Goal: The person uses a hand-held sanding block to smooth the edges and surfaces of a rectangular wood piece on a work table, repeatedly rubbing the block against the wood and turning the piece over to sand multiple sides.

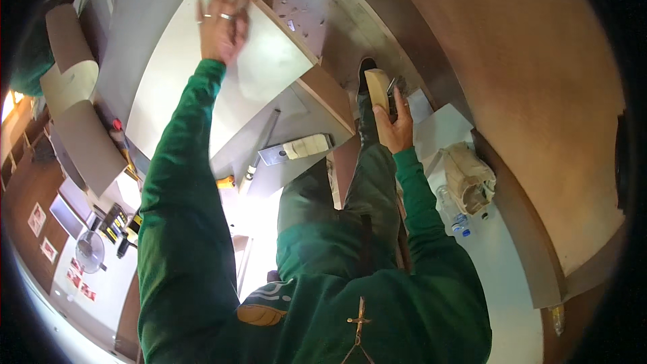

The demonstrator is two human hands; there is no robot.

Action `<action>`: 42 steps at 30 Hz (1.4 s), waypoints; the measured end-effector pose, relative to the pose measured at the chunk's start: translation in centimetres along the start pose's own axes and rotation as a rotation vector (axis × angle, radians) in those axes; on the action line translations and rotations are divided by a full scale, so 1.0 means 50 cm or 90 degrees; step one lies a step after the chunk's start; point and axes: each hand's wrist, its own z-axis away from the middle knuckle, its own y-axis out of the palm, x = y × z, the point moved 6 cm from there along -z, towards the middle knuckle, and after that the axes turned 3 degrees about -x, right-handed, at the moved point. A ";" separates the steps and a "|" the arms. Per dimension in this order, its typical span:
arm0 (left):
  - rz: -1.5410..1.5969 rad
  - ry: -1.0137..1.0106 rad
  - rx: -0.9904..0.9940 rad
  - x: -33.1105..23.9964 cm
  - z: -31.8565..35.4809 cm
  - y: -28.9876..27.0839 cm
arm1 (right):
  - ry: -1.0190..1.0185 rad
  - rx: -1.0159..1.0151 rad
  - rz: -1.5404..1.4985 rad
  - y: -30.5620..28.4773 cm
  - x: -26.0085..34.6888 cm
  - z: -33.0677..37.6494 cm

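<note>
My left hand (226, 25), with rings on its fingers, is over the far part of a white board (182, 87). It is blurred by motion, its fingers look partly spread, and I see nothing in it. Farther right, my right hand (396, 123) grips a pale wooden block (379, 87) with a dark metal part on its right side, partly hidden by my fingers. Nearer me than the board lie a flat metal blade with a wrapped, cream-coloured handle (306, 147) and a long grey rod (261, 145). A yellow-orange handle (226, 182) shows beside my left sleeve.
A large curved brown panel (519, 94) rises at the right. Below it, a crumpled brown paper bag (468, 178) and clear plastic bottles (451, 209) rest on a pale surface. Curved sheets (94, 138) and a fan (89, 251) are at the left. Scraps litter the floor (296, 0).
</note>
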 end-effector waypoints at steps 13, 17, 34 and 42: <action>0.417 -0.052 0.253 -0.309 0.024 -0.028 | -0.016 -0.125 -0.063 -0.008 0.086 0.017; 0.765 -0.568 0.168 -0.448 0.131 0.065 | -0.036 -0.140 -0.033 -0.037 0.168 0.032; 1.196 -0.859 0.388 -0.554 0.127 0.131 | -0.232 0.261 0.137 -0.083 0.212 0.005; 1.294 -0.893 0.360 -0.537 0.152 0.132 | -0.154 0.110 0.101 -0.208 0.195 -0.033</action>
